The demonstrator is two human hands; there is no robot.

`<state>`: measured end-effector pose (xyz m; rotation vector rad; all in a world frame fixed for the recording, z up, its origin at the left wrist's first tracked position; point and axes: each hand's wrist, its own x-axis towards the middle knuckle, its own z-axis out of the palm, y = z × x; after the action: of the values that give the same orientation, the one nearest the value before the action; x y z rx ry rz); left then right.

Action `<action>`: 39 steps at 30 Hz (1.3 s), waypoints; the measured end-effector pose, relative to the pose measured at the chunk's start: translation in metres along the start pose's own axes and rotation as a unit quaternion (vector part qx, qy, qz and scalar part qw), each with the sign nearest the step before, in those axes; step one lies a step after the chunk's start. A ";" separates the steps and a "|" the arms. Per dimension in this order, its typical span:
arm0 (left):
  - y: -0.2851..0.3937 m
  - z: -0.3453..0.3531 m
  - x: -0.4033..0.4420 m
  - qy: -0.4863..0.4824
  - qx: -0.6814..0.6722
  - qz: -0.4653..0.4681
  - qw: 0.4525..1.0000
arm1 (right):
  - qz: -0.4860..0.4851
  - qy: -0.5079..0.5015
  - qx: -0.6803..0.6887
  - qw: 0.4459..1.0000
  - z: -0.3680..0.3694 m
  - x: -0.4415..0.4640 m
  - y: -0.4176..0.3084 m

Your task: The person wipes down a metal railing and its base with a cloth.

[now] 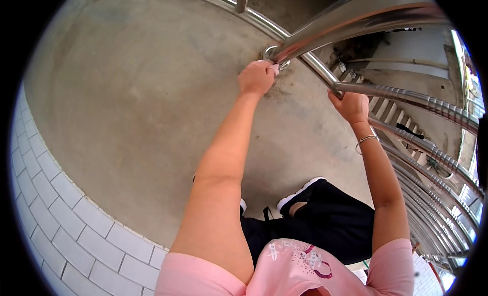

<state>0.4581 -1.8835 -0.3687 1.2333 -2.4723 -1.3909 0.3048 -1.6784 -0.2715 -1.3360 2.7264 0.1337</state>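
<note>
My left hand (257, 78) is closed on a pale pink cloth (275, 68), of which only a small edge shows. It presses against the foot of a thick, shiny metal post (300, 41), beside the round base flange (269, 52) on the concrete floor. My right hand (352, 106) is wrapped round a thinner metal railing bar (339, 87) near a joint, and its fingertips are partly hidden. A metal bangle (367, 139) circles the right wrist.
Bare concrete floor (137, 102) spreads to the left, bordered by a white tiled wall (84, 230). Railing bars (427, 143) run down the right side, with stairs (389, 110) visible beyond them. One black shoe (300, 194) with a white sole is below my arms.
</note>
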 end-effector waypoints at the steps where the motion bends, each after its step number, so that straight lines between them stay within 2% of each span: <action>1: -0.002 0.001 0.006 0.005 -0.005 0.008 1.000 | -0.014 0.005 -0.037 0.999 0.001 0.002 0.004; 3: -0.009 0.005 0.028 0.146 -0.069 0.080 0.984 | -0.049 0.045 -0.067 0.995 0.009 0.002 0.009; 4: -0.010 0.012 0.038 0.192 -0.072 0.082 0.975 | -0.059 0.063 -0.099 0.991 0.005 0.002 0.007; 5: -0.011 0.018 0.045 0.235 -0.077 0.088 0.965 | -0.045 0.036 -0.095 0.994 0.006 0.001 0.007; 7: -0.009 0.019 0.050 0.097 -0.031 0.080 0.992 | -0.010 -0.032 -0.055 0.998 0.008 0.003 0.008; 9: -0.010 0.030 0.052 0.123 -0.016 0.100 0.987 | 0.020 -0.061 0.010 0.998 -0.007 0.003 0.001; 12: -0.010 0.023 0.047 0.160 -0.033 0.156 0.974 | 0.029 -0.042 0.043 0.998 -0.007 0.002 0.002; 14: -0.016 0.020 0.041 0.103 -0.043 0.082 0.990 | 0.035 -0.045 0.049 0.997 -0.017 0.003 -0.001; 15: -0.019 0.020 0.038 0.097 -0.043 0.090 0.990 | 0.032 -0.051 0.059 0.996 -0.020 0.003 -0.003; 21: -0.021 0.018 0.021 0.067 0.011 0.119 0.991 | 0.039 -0.012 0.012 0.999 -0.013 -0.002 0.000; 24: -0.028 0.026 0.014 0.119 0.037 0.162 0.979 | 0.044 -0.028 -0.002 0.999 -0.015 -0.002 0.000; 30: -0.017 0.023 -0.007 0.099 0.105 0.124 0.982 | 0.054 -0.062 -0.002 0.997 -0.018 -0.001 -0.005; 32: -0.008 0.018 -0.013 0.122 0.086 0.191 0.970 | 0.036 0.001 -0.027 0.999 -0.009 0.000 -0.001; 34: -0.013 0.017 -0.012 0.114 0.073 0.233 0.963 | 0.074 -0.069 -0.056 0.993 -0.002 0.003 -0.002; 36: -0.022 0.029 -0.010 0.115 0.106 0.174 0.972 | 0.051 -0.071 -0.045 0.995 -0.002 0.005 -0.001; 39: -0.018 0.023 -0.015 0.084 0.196 0.194 0.958 | 0.029 -0.032 -0.047 0.998 -0.002 0.005 -0.002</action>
<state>0.4701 -1.8622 -0.3908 0.7967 -2.7447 -0.6978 0.3028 -1.6837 -0.2698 -1.2511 2.7373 0.3082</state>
